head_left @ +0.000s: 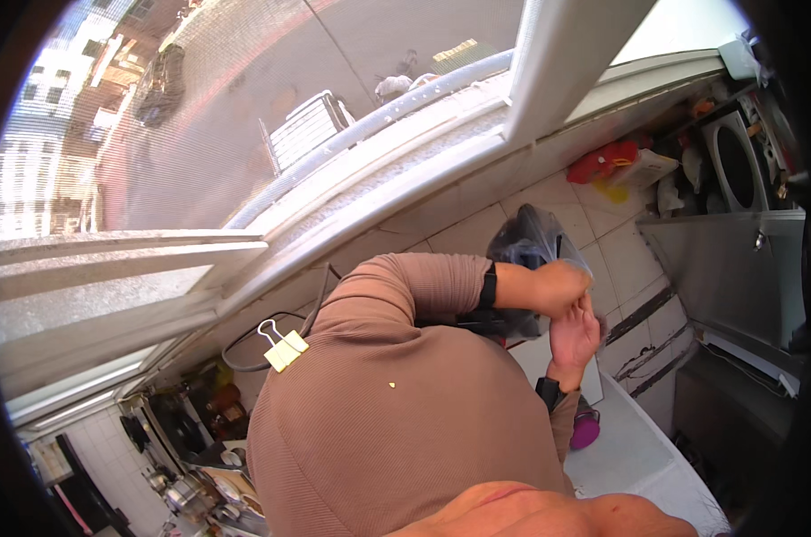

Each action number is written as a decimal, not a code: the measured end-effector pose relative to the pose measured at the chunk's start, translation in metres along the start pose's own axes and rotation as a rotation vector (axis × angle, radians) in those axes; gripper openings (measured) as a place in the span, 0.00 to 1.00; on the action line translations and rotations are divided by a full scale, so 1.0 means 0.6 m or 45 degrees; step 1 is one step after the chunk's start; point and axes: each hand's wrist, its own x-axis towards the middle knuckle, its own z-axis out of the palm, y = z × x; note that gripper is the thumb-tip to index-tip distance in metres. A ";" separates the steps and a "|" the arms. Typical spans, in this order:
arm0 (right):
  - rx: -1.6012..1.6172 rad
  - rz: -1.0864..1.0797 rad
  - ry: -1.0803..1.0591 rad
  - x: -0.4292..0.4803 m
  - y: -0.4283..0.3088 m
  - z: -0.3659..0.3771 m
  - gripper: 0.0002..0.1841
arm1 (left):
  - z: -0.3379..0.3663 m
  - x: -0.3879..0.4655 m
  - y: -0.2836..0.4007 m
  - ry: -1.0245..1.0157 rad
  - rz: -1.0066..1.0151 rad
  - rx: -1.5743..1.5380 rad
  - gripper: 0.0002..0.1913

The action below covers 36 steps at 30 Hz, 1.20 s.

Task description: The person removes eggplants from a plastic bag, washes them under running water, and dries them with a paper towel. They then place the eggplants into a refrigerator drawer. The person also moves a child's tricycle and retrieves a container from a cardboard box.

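My left hand (561, 287) is curled into a fist at the edge of a clear plastic bag (545, 231), and plastic film bunches up against its knuckles. Dark objects fill the bag, which lies beyond my left forearm and is partly hidden by it. Just below the fist, my right hand (575, 341) shows its palm. Its fingertips meet my left fingers, and whether they pinch anything cannot be seen. A black band circles my left wrist, and a black watch-like band (548, 392) circles the right one.
A purple round object (585, 430) sits beside my right forearm on a pale surface (637, 443). Right of this stands a grey metal cabinet (728, 268). Red packaging (600, 161) lies near the tiled wall. A yellow binder clip (287, 350) holds a cable on my shirt. A window frame (378, 181) runs alongside.
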 end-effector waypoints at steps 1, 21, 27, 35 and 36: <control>0.151 0.111 -0.088 0.017 -0.010 -0.014 0.34 | 0.003 0.016 -0.005 0.016 0.091 0.131 0.15; -0.416 0.001 0.064 0.234 -0.262 -0.030 0.30 | -0.057 0.289 -0.022 -0.039 0.002 -0.789 0.19; -1.012 -0.240 0.277 0.212 -0.361 -0.035 0.29 | -0.029 0.425 -0.017 -0.562 -0.264 -1.550 0.14; -1.253 -0.654 0.954 0.066 -0.541 -0.190 0.23 | 0.015 0.644 0.141 -0.757 -0.215 -1.723 0.09; -1.023 -0.758 1.027 0.037 -0.562 -0.229 0.22 | 0.023 0.674 0.167 -0.752 -0.192 -1.750 0.09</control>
